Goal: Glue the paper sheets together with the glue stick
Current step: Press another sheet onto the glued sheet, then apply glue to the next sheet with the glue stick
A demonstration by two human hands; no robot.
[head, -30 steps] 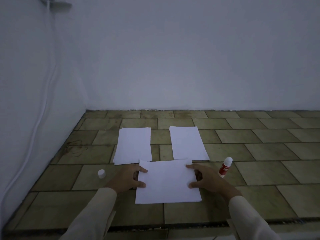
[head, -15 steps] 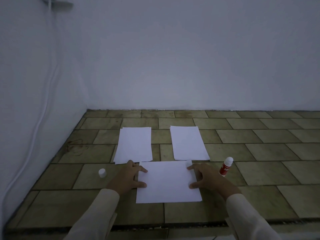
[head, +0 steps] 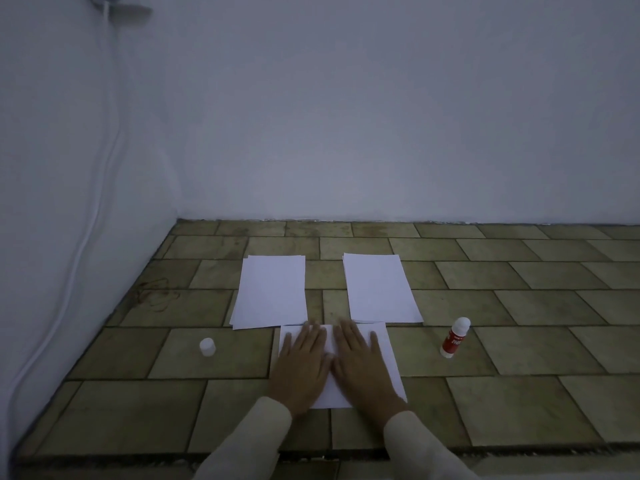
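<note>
A: Where are our hands just now?

B: Our left hand and right hand lie flat, side by side, on the near sheet. The fingers are straight and point away from us, gripping nothing. The sheet seems to lie crosswise under our palms. Its far edge meets the left stack and the right stack.

A: And the glue stick?

B: The glue stick stands on the floor tiles, off to our right, clear of the sheet and about level with our fingers. Its long axis runs upward, leaning slightly. Our right hand is plainly the nearer one, so we judge a sideways reach and a grasp round the barrel.

A: Anything on the other side?

B: A small white cap, which we take for the stick's, sits to our left. It is well apart from the stick and nearer our left hand.
</note>
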